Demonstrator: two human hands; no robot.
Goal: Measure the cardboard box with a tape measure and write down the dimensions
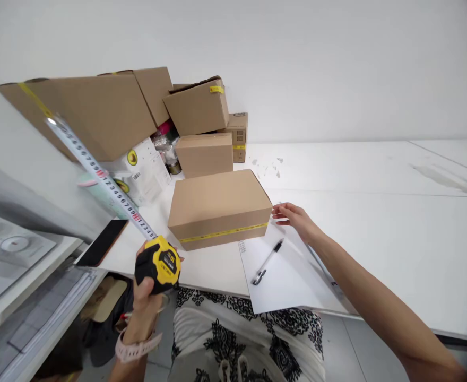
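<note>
My left hand (148, 289) is closed round a yellow and black tape measure (160, 263), held above the table's front edge. Its blade (100, 174) sticks out stiffly up and to the left. A closed cardboard box (218, 207) with a yellow tape band lies on the white table (377, 223) in front of me. My right hand (295, 218) rests by the box's right end, fingers stretched toward its lower corner and lying on a white sheet of paper (289, 270). A black pen (268, 261) lies on that sheet.
Several more cardboard boxes (201, 109) are stacked at the back left against the wall, with a large flattened carton (94, 114) and a white printed package (144, 170). A black phone (103, 242) lies at the table's left corner. A grey shelf (14, 265) stands further left.
</note>
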